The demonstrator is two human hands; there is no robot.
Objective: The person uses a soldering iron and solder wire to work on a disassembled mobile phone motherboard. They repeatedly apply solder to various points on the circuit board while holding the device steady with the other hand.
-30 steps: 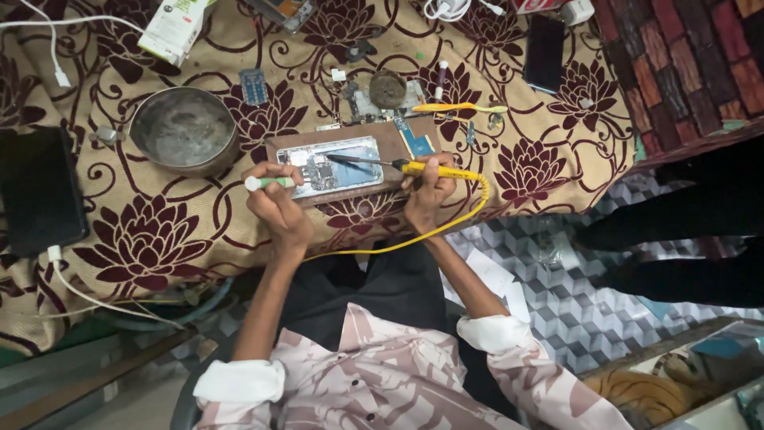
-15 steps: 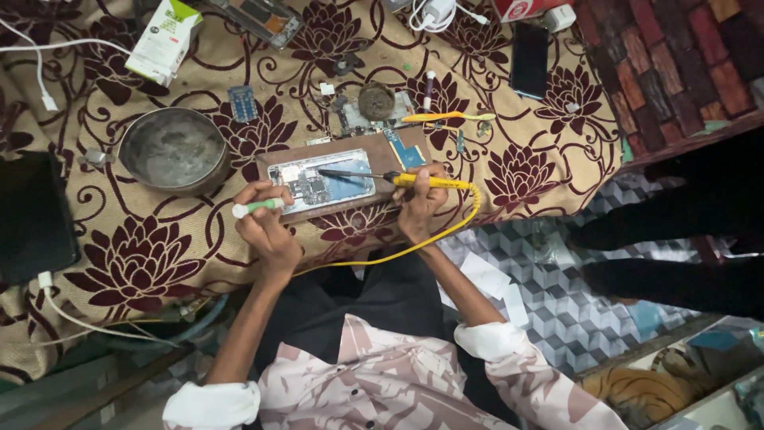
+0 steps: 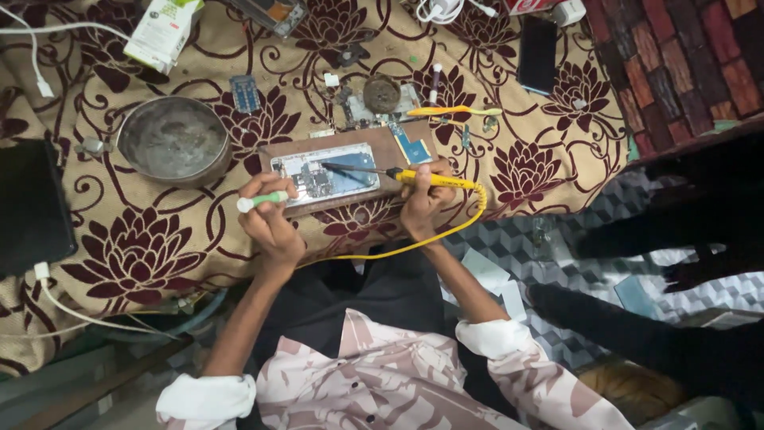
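**Opened phone under the soldering iron**

A beige cloth with maroon flowers (image 3: 143,255) covers the tabletop. On it, left of centre, sits a round metal bowl (image 3: 173,142), and a black tablet (image 3: 32,209) lies at the far left edge. In the middle rests a brown wooden board (image 3: 398,147) carrying an opened smartphone (image 3: 322,171), its circuit boards exposed. A dark phone (image 3: 538,54) lies well apart, upper right. The right hand (image 3: 422,203) is closed around a yellow soldering iron (image 3: 430,180), whose dark tip lies over the phone's inside; its yellow cable (image 3: 446,235) loops back below the hand. The left hand (image 3: 269,223) is closed on a small green-and-white tool (image 3: 263,201) just beside the phone's left end.
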